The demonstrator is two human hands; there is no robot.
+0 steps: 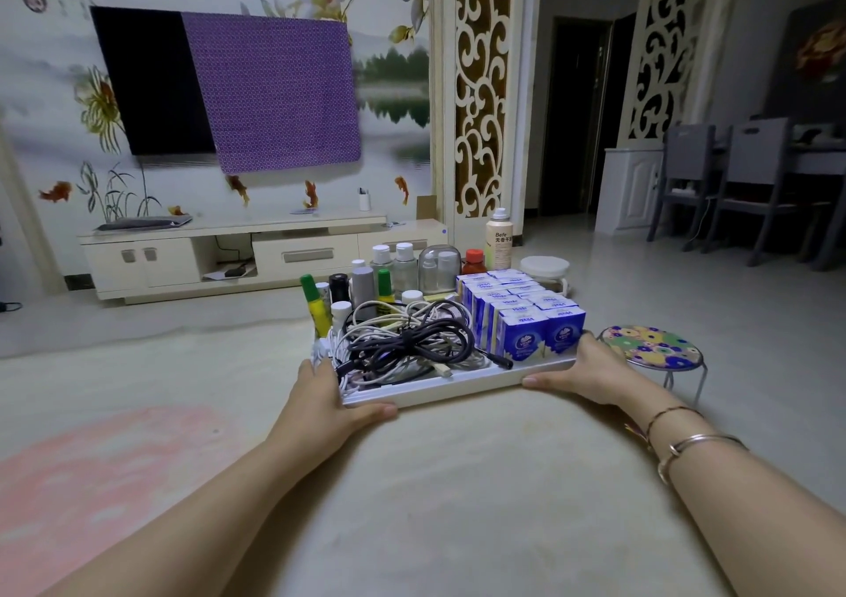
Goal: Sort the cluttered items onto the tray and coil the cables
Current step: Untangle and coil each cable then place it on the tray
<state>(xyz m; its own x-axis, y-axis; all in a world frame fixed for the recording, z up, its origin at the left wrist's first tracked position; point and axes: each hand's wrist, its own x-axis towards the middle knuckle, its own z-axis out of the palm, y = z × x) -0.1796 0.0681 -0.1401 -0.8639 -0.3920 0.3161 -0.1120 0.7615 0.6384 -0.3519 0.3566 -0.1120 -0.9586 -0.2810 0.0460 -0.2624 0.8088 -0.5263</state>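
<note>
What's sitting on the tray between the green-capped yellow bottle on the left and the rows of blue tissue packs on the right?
In the head view, a tangled heap of white and dark cables fills that stretch of the white tray.

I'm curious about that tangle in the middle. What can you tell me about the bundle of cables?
The bundle of cables is a loose heap of dark and white cords, looking rubbery, lying on the front left of the white tray. Plug ends poke out toward the front. Bottles stand behind it, blue tissue packs to its right. The left hand grips the tray edge beside it.
</note>
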